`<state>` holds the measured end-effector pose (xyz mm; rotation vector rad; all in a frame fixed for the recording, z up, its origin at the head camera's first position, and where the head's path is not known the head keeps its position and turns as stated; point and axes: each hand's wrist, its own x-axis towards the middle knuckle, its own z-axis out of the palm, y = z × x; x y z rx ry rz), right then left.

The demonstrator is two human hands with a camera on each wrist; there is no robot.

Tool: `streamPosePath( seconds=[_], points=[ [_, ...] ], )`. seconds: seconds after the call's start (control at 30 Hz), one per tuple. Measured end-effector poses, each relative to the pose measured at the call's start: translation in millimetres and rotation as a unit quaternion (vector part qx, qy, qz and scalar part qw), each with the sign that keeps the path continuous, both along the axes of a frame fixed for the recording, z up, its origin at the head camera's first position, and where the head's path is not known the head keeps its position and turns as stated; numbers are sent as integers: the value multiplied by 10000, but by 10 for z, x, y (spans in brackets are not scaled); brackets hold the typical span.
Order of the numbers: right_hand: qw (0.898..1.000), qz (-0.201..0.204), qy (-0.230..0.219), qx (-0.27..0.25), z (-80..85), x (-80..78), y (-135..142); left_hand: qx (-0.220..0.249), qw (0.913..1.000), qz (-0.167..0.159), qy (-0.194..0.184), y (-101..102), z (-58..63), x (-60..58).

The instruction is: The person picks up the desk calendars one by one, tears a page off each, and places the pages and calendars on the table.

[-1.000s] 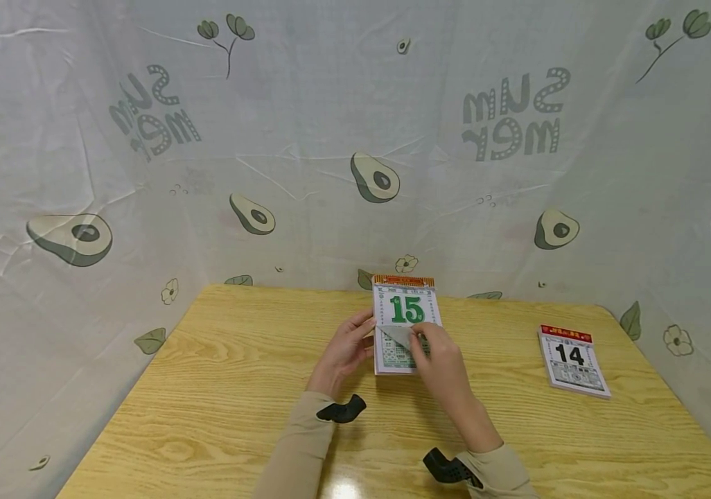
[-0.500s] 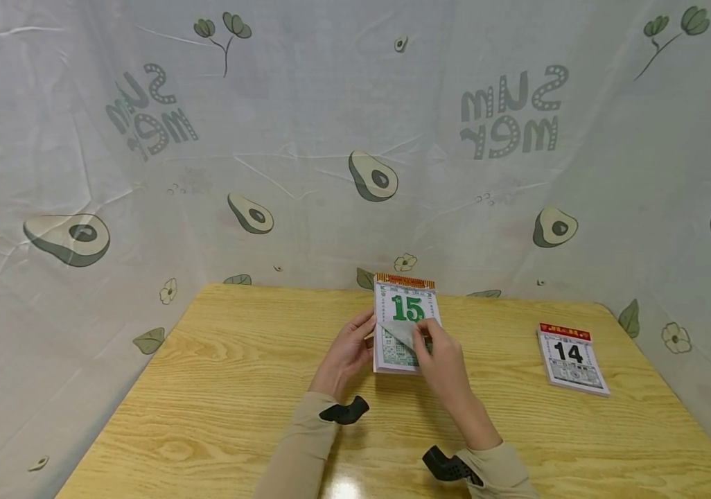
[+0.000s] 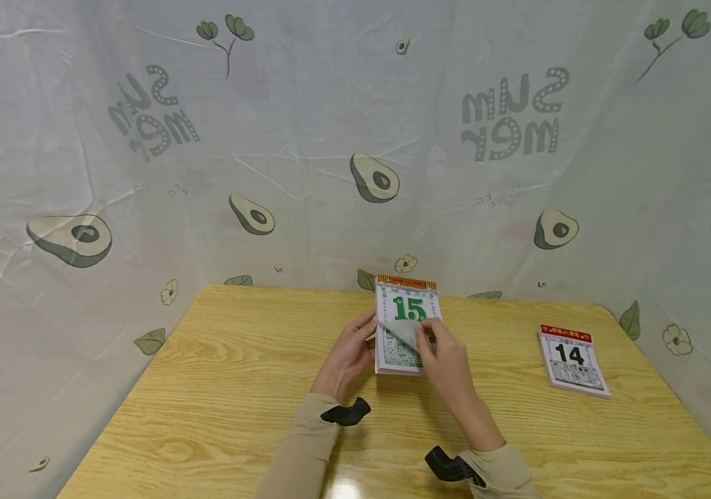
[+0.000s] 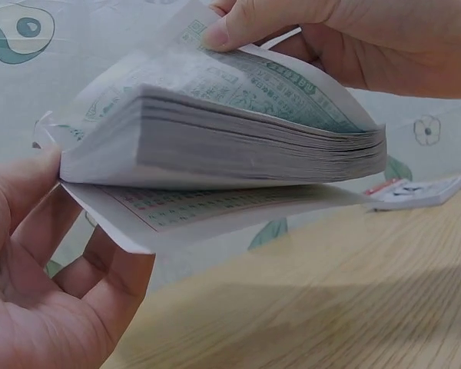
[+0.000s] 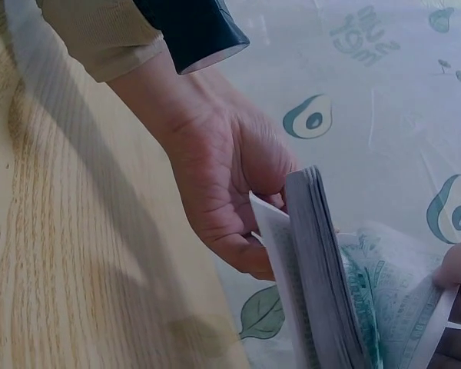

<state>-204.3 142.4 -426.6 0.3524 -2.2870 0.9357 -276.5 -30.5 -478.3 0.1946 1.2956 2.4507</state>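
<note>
head: left hand (image 3: 350, 348) grips thick white paper calendar (image 3: 396, 352) by one edge; right hand (image 3: 448, 359) pinches its thin sheet (image 3: 401, 328); yellow wooden tabletop (image 3: 243, 367) either side.

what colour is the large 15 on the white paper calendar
Green; the large 15 shows best in the head view.

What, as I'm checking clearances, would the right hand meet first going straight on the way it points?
Beyond the lifted sheet it pinches, the right hand would probably meet the calendar marked 15 first, though depth is unclear.
</note>
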Motion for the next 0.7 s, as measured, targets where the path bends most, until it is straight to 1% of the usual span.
streamPosePath(
  seconds=[0.1, 0.2, 0.33, 0.5, 0.7],
  points=[
    [10000, -38, 28, 66, 12, 2, 6, -73, 10000, -22, 38, 5, -12, -7],
    [9997, -22, 183, 130, 36, 2, 13, -150, 9999, -15, 75, 5, -25, -13],
    [9986, -4, 486, 230, 87, -19, 30, -223, 9997, 101, 62, 7, -29, -13],
    [9966, -15, 733, 388, 172, -67, 70, -317, 9990, 287, 105, 11, -25, -11],
    [9938, -76, 957, 556, 271, -120, 143, -513, 9979, 348, 195, 2, -36, -16]
  ],
)
